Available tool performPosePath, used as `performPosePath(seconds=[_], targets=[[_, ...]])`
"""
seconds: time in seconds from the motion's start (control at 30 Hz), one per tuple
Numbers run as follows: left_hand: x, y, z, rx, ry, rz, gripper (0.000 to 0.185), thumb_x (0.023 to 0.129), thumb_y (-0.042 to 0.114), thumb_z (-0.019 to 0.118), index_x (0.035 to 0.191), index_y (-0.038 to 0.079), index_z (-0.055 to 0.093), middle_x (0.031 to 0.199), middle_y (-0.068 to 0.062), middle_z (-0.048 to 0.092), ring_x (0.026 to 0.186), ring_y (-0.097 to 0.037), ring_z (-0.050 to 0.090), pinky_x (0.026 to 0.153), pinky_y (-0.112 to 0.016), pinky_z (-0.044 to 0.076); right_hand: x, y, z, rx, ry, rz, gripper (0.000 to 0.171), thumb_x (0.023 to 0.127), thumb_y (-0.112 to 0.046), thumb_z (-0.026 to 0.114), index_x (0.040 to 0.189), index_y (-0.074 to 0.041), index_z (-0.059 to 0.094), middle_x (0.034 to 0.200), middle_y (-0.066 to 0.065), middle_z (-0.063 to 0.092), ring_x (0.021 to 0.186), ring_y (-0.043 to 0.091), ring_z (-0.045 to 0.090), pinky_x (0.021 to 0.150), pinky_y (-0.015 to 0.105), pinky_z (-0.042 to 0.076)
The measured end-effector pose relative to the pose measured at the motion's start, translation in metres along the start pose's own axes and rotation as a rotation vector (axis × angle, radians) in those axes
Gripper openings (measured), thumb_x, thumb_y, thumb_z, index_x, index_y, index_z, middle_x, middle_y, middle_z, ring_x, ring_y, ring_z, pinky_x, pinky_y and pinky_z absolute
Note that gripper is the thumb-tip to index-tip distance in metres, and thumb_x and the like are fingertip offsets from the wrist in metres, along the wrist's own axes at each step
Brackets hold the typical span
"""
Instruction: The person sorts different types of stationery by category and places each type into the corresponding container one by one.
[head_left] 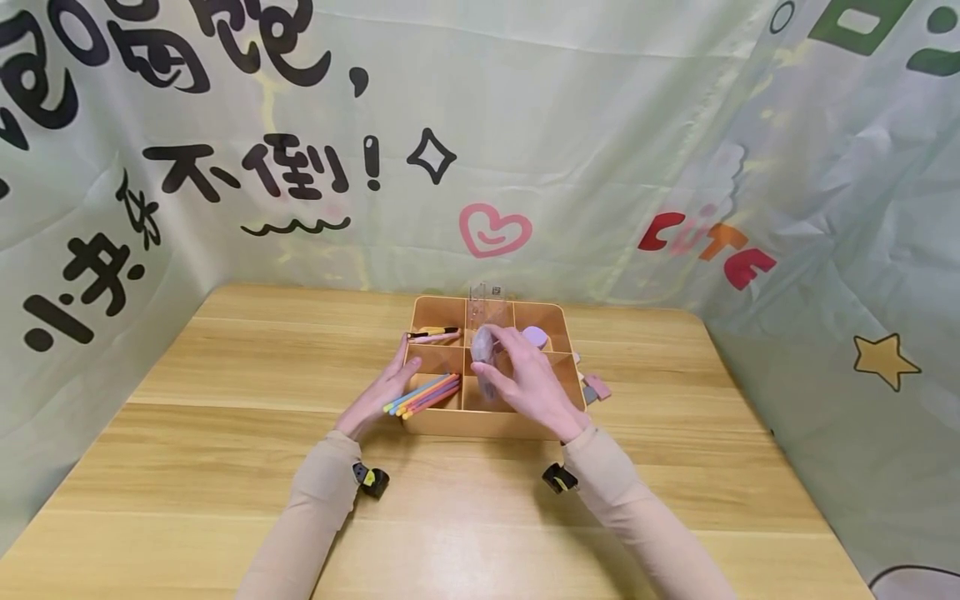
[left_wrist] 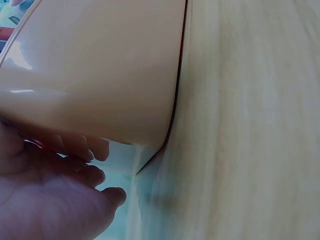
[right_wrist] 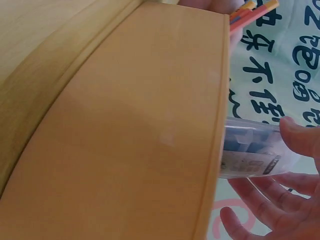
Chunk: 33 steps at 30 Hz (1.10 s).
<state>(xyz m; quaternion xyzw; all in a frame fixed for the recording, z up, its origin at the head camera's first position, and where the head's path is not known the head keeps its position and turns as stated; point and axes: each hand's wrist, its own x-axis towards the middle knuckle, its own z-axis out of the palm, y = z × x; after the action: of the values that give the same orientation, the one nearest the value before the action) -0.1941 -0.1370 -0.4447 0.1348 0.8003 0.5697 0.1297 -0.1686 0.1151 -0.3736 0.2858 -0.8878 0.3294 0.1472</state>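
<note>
At frame center, the right hand point(head_left: 531, 377) pinched a clear container point(head_left: 482, 343) at the box point(head_left: 480, 424); the left hand point(head_left: 388, 385), fingers loose, lay alongside

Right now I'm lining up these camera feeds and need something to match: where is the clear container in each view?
Head: the clear container is near the centre, held in the right hand.
Left wrist: I can't make it out in this picture.
Right wrist: right of centre, partly hidden behind a tan wall.
Shared landmark: the tan organizer, central in the head view, upper left in the left wrist view, across the middle of the right wrist view.
</note>
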Motion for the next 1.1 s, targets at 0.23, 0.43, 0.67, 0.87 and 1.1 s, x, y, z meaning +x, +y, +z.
performPosePath(seconds=[0.23,0.43,0.67,0.87,1.1], targets=[[-0.001,0.000,0.000,0.000,0.009,-0.013,0.066,0.111,0.025,0.022,0.157,0.000,-0.018,0.166,-0.023,-0.018,0.155,-0.044,-0.012,0.127,-0.057,-0.006,0.000,0.002,0.005,-0.071,-0.081,0.029,0.051,0.093,-0.026,0.074,0.135,-0.003,0.057,0.108,0.009,0.067,0.093,0.022,0.064,0.077,0.036,0.053],[-0.001,0.001,0.000,0.009,0.012,-0.010,0.065,0.111,0.024,0.022,0.157,-0.001,-0.018,0.166,-0.023,-0.018,0.155,-0.043,-0.012,0.127,-0.057,-0.006,0.000,0.004,0.008,-0.114,-0.143,0.050,0.053,0.095,-0.027,0.071,0.138,-0.001,0.055,0.108,0.010,0.066,0.088,0.020,0.061,0.073,0.035,0.052],[-0.002,0.002,0.000,0.006,0.007,-0.019,0.066,0.112,0.025,0.022,0.157,0.000,-0.019,0.166,-0.023,-0.019,0.155,-0.043,-0.012,0.127,-0.057,-0.006,-0.002,0.006,0.010,-0.170,-0.191,0.071,0.053,0.096,-0.029,0.069,0.139,-0.002,0.055,0.110,0.011,0.067,0.093,0.023,0.063,0.082,0.044,0.054],[-0.002,0.001,0.000,0.003,0.008,-0.025,0.066,0.112,0.027,0.022,0.157,0.001,-0.019,0.166,-0.023,-0.019,0.155,-0.044,-0.012,0.127,-0.057,-0.006,-0.001,0.005,0.011,-0.176,-0.206,0.071,0.054,0.095,-0.029,0.070,0.138,-0.001,0.055,0.112,0.013,0.068,0.095,0.024,0.064,0.086,0.048,0.054],[-0.001,0.002,0.000,0.003,0.009,-0.010,0.066,0.112,0.025,0.022,0.156,-0.002,-0.019,0.166,-0.023,-0.019,0.155,-0.043,-0.013,0.127,-0.057,-0.006,-0.006,0.002,0.006,-0.140,-0.194,0.084,0.054,0.096,-0.030,0.070,0.141,-0.005,0.054,0.125,0.014,0.066,0.106,0.029,0.066,0.094,0.052,0.053]])
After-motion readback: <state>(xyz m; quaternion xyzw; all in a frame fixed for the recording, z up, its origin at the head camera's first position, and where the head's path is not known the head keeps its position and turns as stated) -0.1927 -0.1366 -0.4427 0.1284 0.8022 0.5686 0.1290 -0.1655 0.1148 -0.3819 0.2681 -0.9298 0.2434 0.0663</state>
